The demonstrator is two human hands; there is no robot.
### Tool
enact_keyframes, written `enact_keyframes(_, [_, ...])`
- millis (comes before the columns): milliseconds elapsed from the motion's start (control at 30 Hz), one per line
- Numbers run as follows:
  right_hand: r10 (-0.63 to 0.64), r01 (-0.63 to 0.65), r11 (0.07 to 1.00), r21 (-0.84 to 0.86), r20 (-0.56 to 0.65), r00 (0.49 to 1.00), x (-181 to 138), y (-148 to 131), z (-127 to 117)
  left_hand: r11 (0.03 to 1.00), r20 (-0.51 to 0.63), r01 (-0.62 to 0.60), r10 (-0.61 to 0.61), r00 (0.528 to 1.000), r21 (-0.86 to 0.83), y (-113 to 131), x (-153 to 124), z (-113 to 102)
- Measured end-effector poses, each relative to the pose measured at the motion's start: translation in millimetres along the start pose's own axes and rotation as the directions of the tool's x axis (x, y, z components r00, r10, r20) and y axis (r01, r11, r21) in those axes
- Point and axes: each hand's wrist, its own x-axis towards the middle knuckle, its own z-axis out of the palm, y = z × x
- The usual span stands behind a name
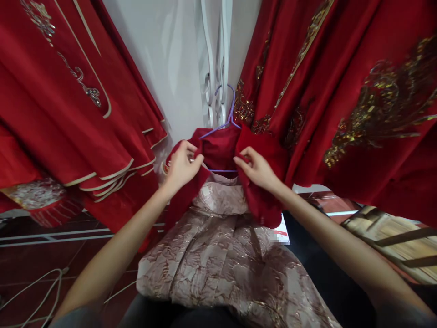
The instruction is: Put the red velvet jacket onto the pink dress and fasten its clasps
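A dark red velvet jacket (218, 152) hangs on a purple wire hanger (228, 119) straight ahead. My left hand (180, 166) is closed on the jacket's left front edge. On the other side, my right hand (256, 169) pinches its right front edge. Both hands are raised at about the same height, with the open front between them. Below the jacket a pale pink brocade skirt (225, 266) spreads down toward me.
Red embroidered robes hang at left (68, 105) and right (341, 91). A white metal rack (215, 64) stands against the white wall behind. White cords (37, 291) lie on the dark red floor at lower left. A wooden slatted piece (392, 241) sits at lower right.
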Motion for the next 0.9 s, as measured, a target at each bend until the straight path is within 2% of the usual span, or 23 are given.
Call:
enact_keyframes(67, [-0.004,-0.011,0.978,0.209,0.074,0.997,-2,-18,24,0.972,0.153,0.077,-0.044,0.987,-0.222,16,-9,13])
enact_keyframes(167, [0.017,-0.063,0.931,0.359,0.13,0.991,-6,-33,41,0.919,0.228,0.104,-0.016,0.974,-0.38,20,-18,24])
enact_keyframes(267, [0.059,-0.109,0.935,0.339,0.153,0.986,-9,-25,40,0.948,0.194,0.081,-0.021,0.981,-0.307,0,-18,29])
enact_keyframes(367, [0.036,-0.052,0.977,0.207,0.08,0.996,-13,-9,36,0.971,0.166,0.088,-0.052,0.985,-0.22,-23,-18,36])
enact_keyframes(433, [0.006,-0.018,0.987,0.163,0.08,0.997,-16,0,34,0.961,0.198,0.113,-0.062,0.978,-0.254,-31,-21,42])
enact_keyframes(533, [-0.009,-0.023,0.975,0.222,0.142,0.99,-19,5,32,0.911,0.275,0.149,-0.042,0.961,-0.384,-28,-30,49])
enact_keyframes(600, [-0.009,-0.029,0.964,0.264,0.142,0.99,-20,7,31,0.878,0.294,0.16,-0.023,0.955,-0.452,-24,-36,50])
enact_keyframes(767, [0.007,-0.037,0.953,0.301,0.1,0.995,-21,9,30,0.859,0.238,0.185,-0.076,0.968,-0.477,-19,-43,49])
enact_keyframes(900, [-0.005,-0.028,0.938,0.347,0.093,0.996,-23,9,30,0.827,0.252,0.239,-0.122,0.96,-0.51,-15,-46,46])
